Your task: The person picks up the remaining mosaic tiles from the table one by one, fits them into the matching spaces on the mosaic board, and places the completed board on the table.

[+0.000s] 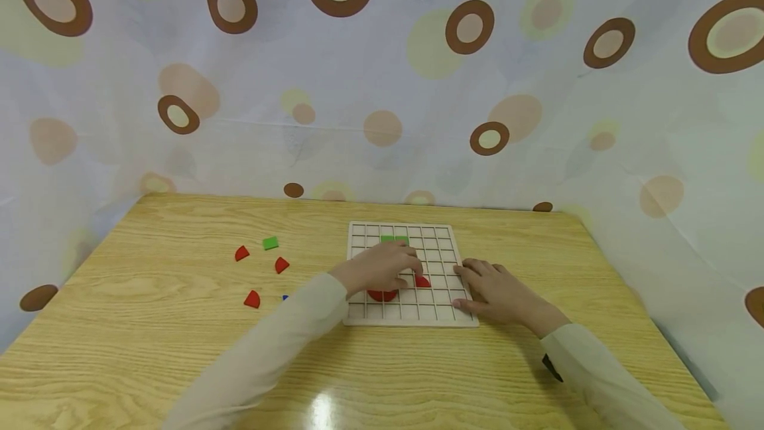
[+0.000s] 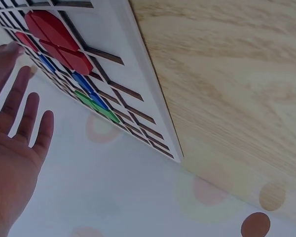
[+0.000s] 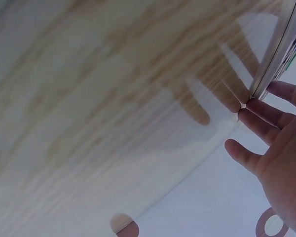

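A white grid board lies on the wooden table. My left hand is over its middle, with index fingertip and thumb close to a lone red quarter-circle piece. The other left fingers are spread loosely in the left wrist view. Several red quarter-circles sit together on the grid as a rounded shape, partly hidden by the hand in the head view. Beyond them are blue pieces and green pieces. My right hand rests at the board's right edge, fingertips touching it.
Left of the board, loose red quarter-circles and a green square lie on the table. A small blue piece shows partly behind the left sleeve. A patterned curtain hangs around the back and sides.
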### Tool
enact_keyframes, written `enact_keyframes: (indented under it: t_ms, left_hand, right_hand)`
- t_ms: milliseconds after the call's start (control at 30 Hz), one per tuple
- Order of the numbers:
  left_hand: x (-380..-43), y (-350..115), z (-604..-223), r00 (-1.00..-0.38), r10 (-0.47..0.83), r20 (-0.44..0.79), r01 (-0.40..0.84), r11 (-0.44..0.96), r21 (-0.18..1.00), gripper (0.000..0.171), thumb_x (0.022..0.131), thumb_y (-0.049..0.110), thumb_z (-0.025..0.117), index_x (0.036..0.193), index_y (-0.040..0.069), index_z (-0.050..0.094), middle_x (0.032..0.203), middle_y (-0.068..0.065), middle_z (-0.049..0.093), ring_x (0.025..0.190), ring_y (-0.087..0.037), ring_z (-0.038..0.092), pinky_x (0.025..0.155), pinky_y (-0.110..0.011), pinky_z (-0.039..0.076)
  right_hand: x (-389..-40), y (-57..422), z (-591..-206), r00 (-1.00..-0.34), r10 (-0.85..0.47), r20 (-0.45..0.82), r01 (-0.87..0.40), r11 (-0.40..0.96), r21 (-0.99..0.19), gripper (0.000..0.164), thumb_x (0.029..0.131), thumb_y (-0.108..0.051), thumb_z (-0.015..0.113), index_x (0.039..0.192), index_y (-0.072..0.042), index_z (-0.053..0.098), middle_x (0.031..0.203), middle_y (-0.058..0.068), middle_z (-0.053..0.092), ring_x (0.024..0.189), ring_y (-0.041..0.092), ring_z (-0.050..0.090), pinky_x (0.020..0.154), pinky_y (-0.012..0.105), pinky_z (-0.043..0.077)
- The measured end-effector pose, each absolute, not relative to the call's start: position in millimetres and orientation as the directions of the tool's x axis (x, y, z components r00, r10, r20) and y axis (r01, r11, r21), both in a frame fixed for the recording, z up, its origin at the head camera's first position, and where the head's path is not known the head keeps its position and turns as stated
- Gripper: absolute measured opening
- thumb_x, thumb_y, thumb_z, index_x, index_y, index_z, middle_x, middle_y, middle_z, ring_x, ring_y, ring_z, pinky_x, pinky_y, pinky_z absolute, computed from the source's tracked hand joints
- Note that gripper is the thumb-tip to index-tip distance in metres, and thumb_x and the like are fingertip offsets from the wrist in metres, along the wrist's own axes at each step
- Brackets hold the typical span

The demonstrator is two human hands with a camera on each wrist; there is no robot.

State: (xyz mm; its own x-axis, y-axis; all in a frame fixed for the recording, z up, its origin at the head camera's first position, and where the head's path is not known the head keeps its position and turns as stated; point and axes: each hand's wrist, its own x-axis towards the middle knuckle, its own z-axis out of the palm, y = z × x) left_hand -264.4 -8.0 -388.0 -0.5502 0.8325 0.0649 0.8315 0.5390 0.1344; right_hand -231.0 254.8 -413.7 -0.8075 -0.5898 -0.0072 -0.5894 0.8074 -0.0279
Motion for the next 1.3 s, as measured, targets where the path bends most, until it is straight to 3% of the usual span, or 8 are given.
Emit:
enact_keyframes:
  t_ms: [233, 400, 733, 1033, 1300]
  left_hand:
    - [-261, -25, -381, -0.554, 0.828, 0.086, 0.829, 0.538, 0.153, 0.027, 0.083, 0.02, 0.067, 0.11, 0.018, 0.064, 0.111, 0.006, 0.062, 0.106, -0.014, 0.05, 0.095, -0.03, 0.04]
    - [-261, -43, -377, -0.558, 0.822, 0.114, 0.828, 0.542, 0.142, 0.025, 0.084, 0.022, 0.066, 0.108, 0.017, 0.064, 0.11, 0.005, 0.062, 0.101, -0.016, 0.051, 0.089, -0.033, 0.042]
    - [-259, -94, -372, -0.636, 0.757, 0.147, 0.77, 0.611, 0.184, 0.026, 0.082, 0.017, 0.068, 0.108, 0.015, 0.065, 0.111, 0.001, 0.062, 0.107, -0.021, 0.05, 0.095, -0.037, 0.041]
    - [-252, -144, -374, -0.668, 0.714, 0.21, 0.744, 0.647, 0.167, 0.026, 0.079, 0.018, 0.07, 0.104, 0.013, 0.065, 0.105, 0.001, 0.063, 0.1, -0.021, 0.054, 0.087, -0.037, 0.046]
    - [-248, -184, -377, -0.741, 0.643, 0.193, 0.671, 0.719, 0.181, 0.026, 0.079, 0.017, 0.071, 0.104, 0.011, 0.065, 0.106, -0.001, 0.064, 0.102, -0.023, 0.054, 0.088, -0.039, 0.045]
  right_hand:
    - [-231, 255, -413, -0.805, -0.593, 0.007, -0.593, 0.804, -0.033, 0.067, 0.088, -0.055, 0.047, 0.134, -0.006, 0.044, 0.132, 0.015, 0.045, 0.123, 0.031, 0.042, 0.096, 0.054, 0.035]
    - [-233, 256, -415, -0.798, -0.603, 0.023, -0.603, 0.797, -0.019, 0.067, 0.087, -0.055, 0.047, 0.133, -0.006, 0.044, 0.131, 0.015, 0.046, 0.121, 0.032, 0.043, 0.095, 0.054, 0.036]
    - [-234, 257, -419, -0.797, -0.604, 0.028, -0.604, 0.797, -0.006, 0.068, 0.087, -0.056, 0.046, 0.133, -0.006, 0.044, 0.131, 0.015, 0.046, 0.12, 0.031, 0.044, 0.093, 0.053, 0.038]
    - [-232, 256, -418, -0.798, -0.602, 0.029, -0.602, 0.798, -0.013, 0.068, 0.088, -0.056, 0.045, 0.133, -0.005, 0.044, 0.131, 0.016, 0.045, 0.12, 0.032, 0.044, 0.093, 0.053, 0.038]
    - [-232, 256, -418, -0.797, -0.603, 0.039, -0.604, 0.797, -0.023, 0.067, 0.088, -0.055, 0.047, 0.133, -0.006, 0.044, 0.131, 0.015, 0.046, 0.121, 0.031, 0.044, 0.094, 0.052, 0.038]
